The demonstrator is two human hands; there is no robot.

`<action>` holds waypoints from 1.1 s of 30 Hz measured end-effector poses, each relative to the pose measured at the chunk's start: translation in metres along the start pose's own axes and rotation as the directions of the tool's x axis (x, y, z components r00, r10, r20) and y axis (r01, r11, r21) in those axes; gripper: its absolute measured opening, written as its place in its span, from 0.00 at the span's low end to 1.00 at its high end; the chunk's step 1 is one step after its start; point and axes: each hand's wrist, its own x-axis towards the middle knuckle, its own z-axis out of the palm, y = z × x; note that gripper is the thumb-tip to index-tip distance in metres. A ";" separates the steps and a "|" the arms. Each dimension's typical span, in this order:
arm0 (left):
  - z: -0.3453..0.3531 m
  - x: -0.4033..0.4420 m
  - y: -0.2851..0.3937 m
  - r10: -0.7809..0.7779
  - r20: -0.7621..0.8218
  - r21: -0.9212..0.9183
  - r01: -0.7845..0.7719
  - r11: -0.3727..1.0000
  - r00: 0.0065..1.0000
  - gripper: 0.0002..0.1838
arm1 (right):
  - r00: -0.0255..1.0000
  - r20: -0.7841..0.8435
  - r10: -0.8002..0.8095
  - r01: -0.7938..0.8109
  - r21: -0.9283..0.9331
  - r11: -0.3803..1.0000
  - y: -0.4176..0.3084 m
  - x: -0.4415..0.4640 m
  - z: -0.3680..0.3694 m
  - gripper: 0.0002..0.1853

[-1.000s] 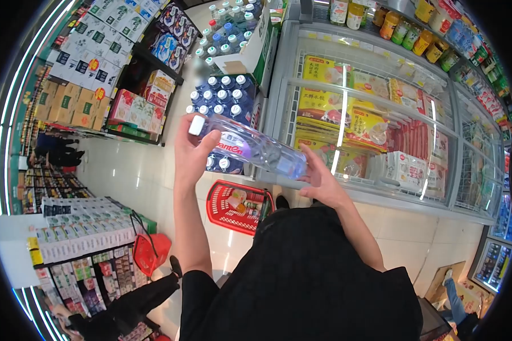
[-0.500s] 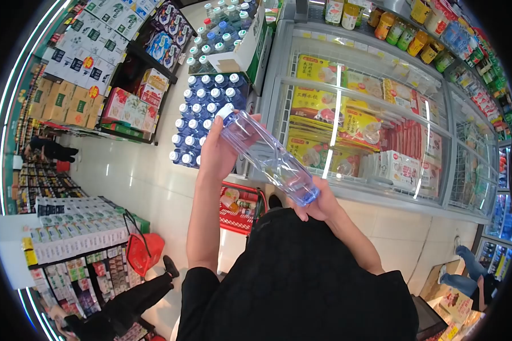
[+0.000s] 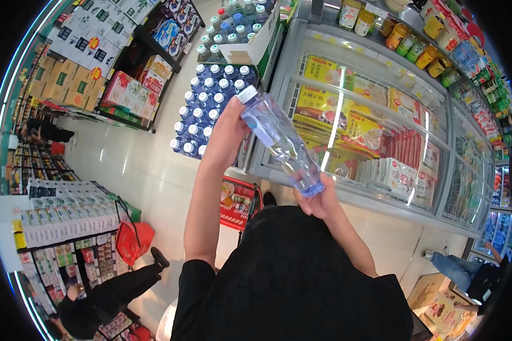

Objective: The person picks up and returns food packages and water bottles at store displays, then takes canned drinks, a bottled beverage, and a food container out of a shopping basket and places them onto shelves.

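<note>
A clear bluish plastic bottle [image 3: 283, 142] with a white cap is held at a slant across my front, cap up and to the left. Near the cap, my left hand [image 3: 228, 133] is closed round the bottle's neck end. The base rests in the fingers of my right hand [image 3: 320, 199], which are closed against it. Directly behind the bottle's lower part lies the glass-topped freezer [image 3: 375, 193] with yellow and red food packs inside. Left of the cap stand stacked white-capped bottles [image 3: 199, 113].
A red shopping basket [image 3: 236, 204] with goods sits close on the left. Another person [image 3: 111, 295] stands by the shelves at lower left, near a red basket [image 3: 135, 243]. A seated person [image 3: 466, 273] is at the right. Boxes [image 3: 128, 94] fill a display at upper left.
The bottle has tilted steeper and its cap has shifted up and to the right with my left hand. My right hand stays at the base. My view has turned slightly.
</note>
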 end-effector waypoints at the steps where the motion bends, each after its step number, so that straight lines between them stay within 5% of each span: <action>1: 0.001 -0.001 0.000 0.012 0.118 -0.121 0.002 0.993 0.993 0.27 | 0.993 0.115 0.037 -0.046 0.074 0.996 0.002 0.003 -0.005 0.35; 3: 0.003 -0.004 0.006 0.032 0.321 -0.312 0.074 0.947 0.947 0.28 | 0.970 0.234 0.068 -0.102 0.139 0.985 0.003 0.008 -0.007 0.37; 6: -0.001 -0.001 0.005 0.001 0.199 -0.267 0.053 0.962 0.980 0.23 | 0.912 0.386 0.141 -0.204 0.128 0.971 0.002 0.012 0.001 0.38; 8: -0.001 0.004 -0.001 0.032 0.093 -0.172 -0.016 0.985 0.995 0.21 | 0.989 -0.146 -0.018 0.005 -0.088 0.996 0.010 0.013 0.014 0.35; 10: -0.001 0.003 0.004 0.094 -0.014 0.182 -0.090 0.979 0.995 0.21 | 0.981 -0.160 -0.109 0.079 -0.184 0.980 0.011 0.016 0.020 0.32; 13: -0.003 0.002 0.014 0.023 -0.147 0.251 0.015 0.968 0.989 0.22 | 0.979 -0.172 -0.112 0.047 -0.345 0.937 0.011 0.023 0.013 0.33; 15: -0.009 -0.002 0.022 -0.041 -0.094 0.193 0.059 0.980 0.995 0.23 | 0.996 0.010 0.083 -0.081 -0.142 0.987 0.006 0.022 0.004 0.34; 17: -0.016 -0.009 0.026 -0.105 -0.044 0.134 0.110 0.985 0.993 0.24 | 0.995 0.031 0.096 -0.092 -0.100 0.991 0.006 0.024 0.002 0.35; 22: -0.043 -0.015 0.025 0.075 0.118 0.262 -0.104 0.959 0.990 0.23 | 0.967 0.182 0.179 -0.189 0.038 0.981 0.011 0.035 -0.001 0.35; 24: -0.055 -0.016 0.025 0.112 0.092 0.196 -0.128 0.972 0.989 0.23 | 0.972 -0.110 0.206 -0.221 -0.141 0.965 0.009 0.038 0.005 0.31; 25: -0.061 -0.016 0.028 0.176 0.036 0.274 -0.179 0.945 0.984 0.23 | 0.971 -0.115 0.209 -0.223 -0.138 0.965 0.007 0.039 0.006 0.31; 27: -0.063 -0.018 0.033 0.301 -0.055 0.377 -0.260 0.889 0.952 0.23 | 0.980 -0.199 -0.009 -0.067 -0.372 0.926 0.000 0.037 0.003 0.30; 33: -0.094 0.004 0.001 0.457 -0.203 0.771 -0.147 0.620 0.866 0.28 | 0.863 -0.462 -0.204 -0.005 -0.412 0.911 -0.017 -0.005 -0.054 0.24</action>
